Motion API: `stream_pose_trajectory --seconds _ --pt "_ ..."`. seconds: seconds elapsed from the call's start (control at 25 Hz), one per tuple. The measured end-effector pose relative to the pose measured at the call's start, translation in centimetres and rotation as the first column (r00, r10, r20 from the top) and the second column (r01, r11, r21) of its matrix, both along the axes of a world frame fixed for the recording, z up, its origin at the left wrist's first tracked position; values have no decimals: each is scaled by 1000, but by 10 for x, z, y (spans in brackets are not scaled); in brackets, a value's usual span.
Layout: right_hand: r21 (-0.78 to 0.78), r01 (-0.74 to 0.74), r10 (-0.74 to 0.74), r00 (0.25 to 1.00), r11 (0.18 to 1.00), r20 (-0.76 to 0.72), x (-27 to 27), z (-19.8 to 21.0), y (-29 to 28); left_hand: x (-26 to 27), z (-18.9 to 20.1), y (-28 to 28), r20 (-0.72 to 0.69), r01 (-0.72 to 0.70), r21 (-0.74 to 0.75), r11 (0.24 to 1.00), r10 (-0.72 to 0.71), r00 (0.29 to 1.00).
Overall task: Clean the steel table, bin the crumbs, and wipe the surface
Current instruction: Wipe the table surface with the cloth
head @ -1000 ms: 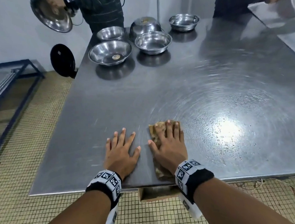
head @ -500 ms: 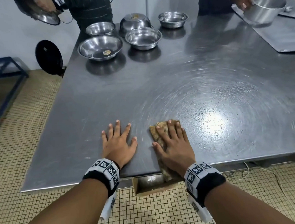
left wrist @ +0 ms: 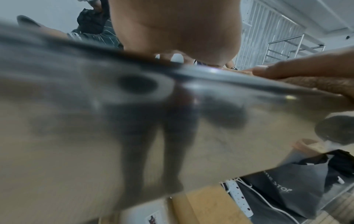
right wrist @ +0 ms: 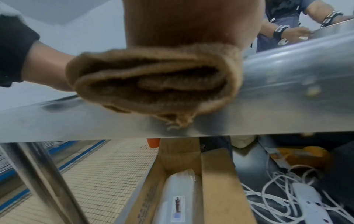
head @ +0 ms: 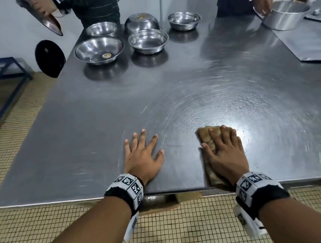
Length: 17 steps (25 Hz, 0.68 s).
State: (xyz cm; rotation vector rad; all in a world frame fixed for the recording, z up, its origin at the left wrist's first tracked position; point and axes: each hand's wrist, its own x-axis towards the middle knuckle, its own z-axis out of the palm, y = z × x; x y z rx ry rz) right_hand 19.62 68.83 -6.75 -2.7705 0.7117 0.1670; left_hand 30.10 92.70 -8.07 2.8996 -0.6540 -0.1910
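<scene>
A folded brown cloth [head: 206, 137] lies on the steel table [head: 101, 124] at its near edge, one end hanging slightly over the rim. My right hand [head: 223, 148] presses flat on the cloth with straight fingers. In the right wrist view the folded cloth [right wrist: 153, 84] fills the middle, on the table rim [right wrist: 287, 98]. My left hand [head: 140, 151] rests flat on bare steel to the left of the cloth, fingers spread. Fine specks and wet streaks [head: 202, 119] lie on the table ahead of the cloth.
Several steel bowls [head: 99, 50] stand at the far left of the table. Other people stand at the far side; one holds a steel pot [head: 285, 14] at the far right. A cardboard box [right wrist: 191, 181] and cables [right wrist: 287, 197] lie under the table.
My right hand has slid the cloth to the right along the near edge, widening the gap to my left hand. The view has shifted right, and a pot held by another person has appeared.
</scene>
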Motion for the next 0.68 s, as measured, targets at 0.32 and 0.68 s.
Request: stream_pose_trajectory --seconds 0.32,0.68 --pt "19 -23 23 999 1000 24 59 -7 15 1 -2 -3 8 -28 -17 999 28 1000" --pt "5 -316 315 947 949 58 -7 -5 37 2 -3 -5 52 -37 15 999 36 998"
